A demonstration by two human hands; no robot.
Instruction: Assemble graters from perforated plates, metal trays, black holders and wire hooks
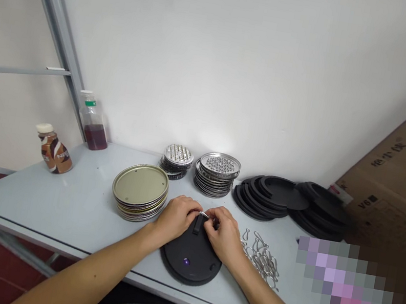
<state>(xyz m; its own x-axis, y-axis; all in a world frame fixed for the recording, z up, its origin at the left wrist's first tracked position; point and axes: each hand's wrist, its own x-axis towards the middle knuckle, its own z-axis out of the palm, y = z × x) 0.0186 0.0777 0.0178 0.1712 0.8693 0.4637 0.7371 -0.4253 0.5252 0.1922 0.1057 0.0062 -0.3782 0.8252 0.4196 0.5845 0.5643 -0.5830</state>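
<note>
Your left hand (176, 216) closes on the far edge of a black round disc (190, 260), steadying it while your right hand (223, 236) pinches a small metal clip (203, 215), loose wire hooks (260, 260) just right.

Round base (191, 259) on table (23, 200) | lids (139, 192) left | wire hooks (260, 260) right

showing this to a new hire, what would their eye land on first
The two hands come first: the left hand and right hand meet at the top edge of a round black disc. Farther back stands a row of stacks: gold-toned metal lids, perforated metal discs and black rings. To the right of the disc lies a heap of silver wire clips.
</note>
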